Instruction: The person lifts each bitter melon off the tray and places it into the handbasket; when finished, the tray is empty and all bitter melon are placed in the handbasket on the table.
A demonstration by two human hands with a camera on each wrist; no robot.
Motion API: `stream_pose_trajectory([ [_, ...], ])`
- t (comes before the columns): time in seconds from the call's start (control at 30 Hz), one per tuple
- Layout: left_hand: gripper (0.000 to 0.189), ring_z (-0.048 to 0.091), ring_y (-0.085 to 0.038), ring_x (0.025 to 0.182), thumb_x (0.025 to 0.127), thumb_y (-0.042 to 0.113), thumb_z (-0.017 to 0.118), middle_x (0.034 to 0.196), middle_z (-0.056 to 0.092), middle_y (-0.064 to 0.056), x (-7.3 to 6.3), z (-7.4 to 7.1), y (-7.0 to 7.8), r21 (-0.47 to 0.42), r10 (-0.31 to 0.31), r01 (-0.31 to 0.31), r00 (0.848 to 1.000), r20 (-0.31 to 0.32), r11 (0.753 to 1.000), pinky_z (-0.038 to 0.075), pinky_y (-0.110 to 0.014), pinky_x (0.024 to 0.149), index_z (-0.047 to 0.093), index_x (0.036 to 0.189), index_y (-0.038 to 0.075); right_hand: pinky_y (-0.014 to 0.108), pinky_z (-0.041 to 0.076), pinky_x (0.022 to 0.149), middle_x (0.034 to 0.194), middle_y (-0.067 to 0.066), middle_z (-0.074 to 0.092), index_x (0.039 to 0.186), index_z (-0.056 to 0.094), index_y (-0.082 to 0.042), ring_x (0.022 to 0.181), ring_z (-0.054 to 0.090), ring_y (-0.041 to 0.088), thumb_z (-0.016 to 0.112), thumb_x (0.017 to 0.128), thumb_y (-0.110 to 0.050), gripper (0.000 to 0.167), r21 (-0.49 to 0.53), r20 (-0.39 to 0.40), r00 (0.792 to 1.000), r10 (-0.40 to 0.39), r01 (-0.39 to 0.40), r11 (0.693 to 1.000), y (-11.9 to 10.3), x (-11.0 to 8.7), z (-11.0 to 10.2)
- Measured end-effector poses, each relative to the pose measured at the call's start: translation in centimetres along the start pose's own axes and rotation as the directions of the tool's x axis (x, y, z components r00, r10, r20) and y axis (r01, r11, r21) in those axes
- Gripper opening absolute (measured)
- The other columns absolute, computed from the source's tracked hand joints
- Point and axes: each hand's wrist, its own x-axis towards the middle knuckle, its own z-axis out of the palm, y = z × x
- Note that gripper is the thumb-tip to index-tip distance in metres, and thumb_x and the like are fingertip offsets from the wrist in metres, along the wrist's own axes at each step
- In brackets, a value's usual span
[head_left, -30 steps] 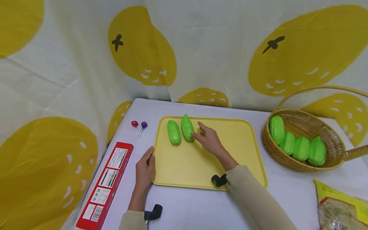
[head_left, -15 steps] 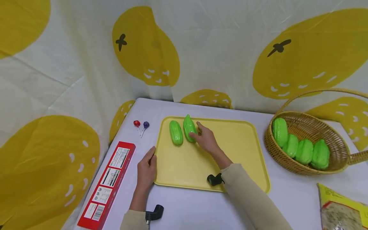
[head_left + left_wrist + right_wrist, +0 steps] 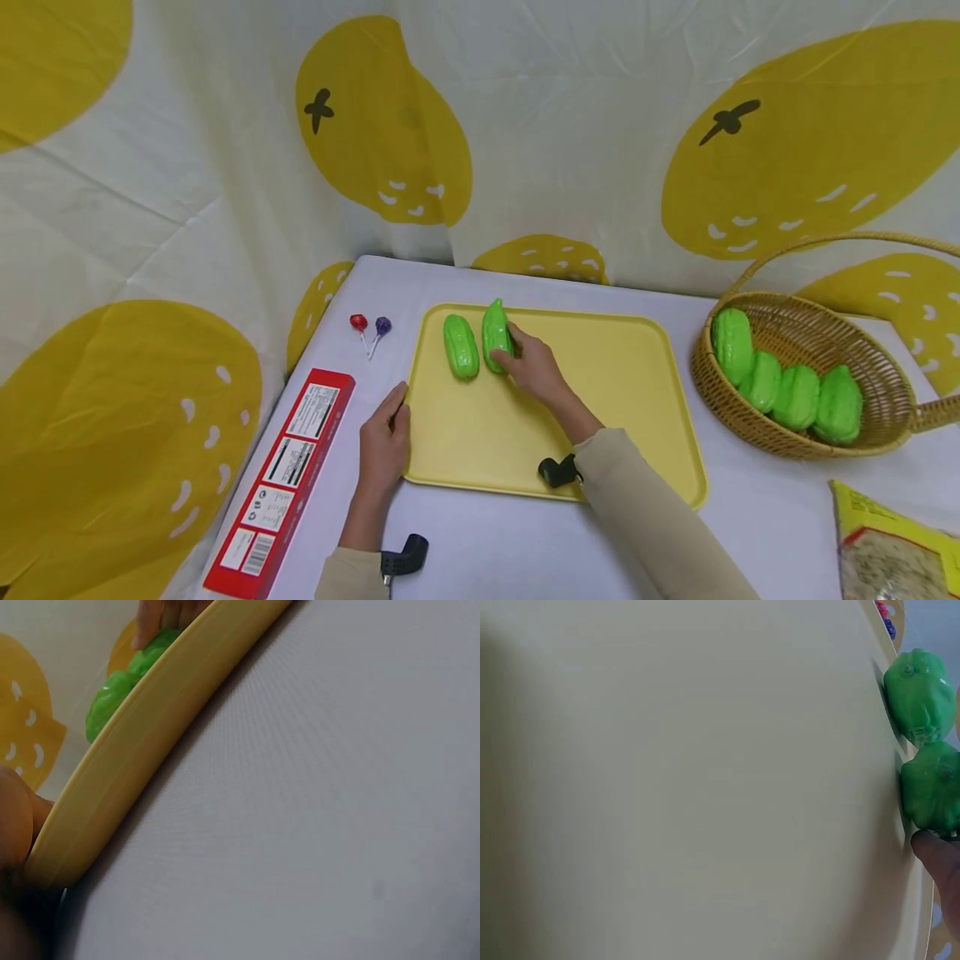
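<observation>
In the head view, two glossy green ridged toy vegetables lie side by side at the back left of a yellow tray (image 3: 480, 442). My right hand (image 3: 538, 371) holds the right-hand green vegetable (image 3: 495, 333), thumb at its near end and fingers along its right side. Just left of it lies the other green vegetable (image 3: 461, 346); the right wrist view shows the two close together, with my thumb (image 3: 934, 855) against the nearer one. My left hand (image 3: 383, 446) grips the tray's left rim, which stretches across the left wrist view.
A wicker basket (image 3: 795, 450) with several similar green vegetables stands right of the tray. Left are a red lollipop (image 3: 359, 322), a purple lollipop (image 3: 383, 325) and a long red box (image 3: 281, 483). A yellow bag (image 3: 892, 542) lies at the front right.
My right hand's fingers have drawn in from hovering beside the right-hand vegetable to hold it, and it has turned slightly more upright in view. My left hand stays at the tray's rim.
</observation>
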Motion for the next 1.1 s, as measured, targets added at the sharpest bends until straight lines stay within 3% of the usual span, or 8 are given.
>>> stream_pose_trajectory([
  [0.77,0.045,0.040,-0.023,0.151,0.108,0.015,0.049,0.158,0.049,-0.003,-0.1,0.1,0.0,-0.011,0.010,-0.010,1.000,-0.003,1.000,0.037,-0.046,0.124,0.047,0.153,0.014,0.051,0.044,0.118,0.158,0.024,0.043,0.159,0.029,-0.002,0.146,0.043,0.037,0.061,0.103,-0.030,0.071,0.020,0.007,1.000,0.008,-0.008,1.000,-0.1,-0.8,-0.2],
  [1.1,0.046,0.039,-0.020,0.152,0.108,0.018,0.048,0.160,0.047,0.000,-0.1,-0.1,0.3,-0.002,-0.009,0.009,1.000,0.008,1.000,0.037,-0.043,0.124,0.046,0.154,0.016,0.049,0.045,0.117,0.156,0.024,0.044,0.158,0.033,-0.003,0.144,0.046,0.036,0.064,0.101,-0.031,0.071,0.057,-0.013,0.999,-0.048,0.048,0.997,-0.4,-2.0,-1.3],
])
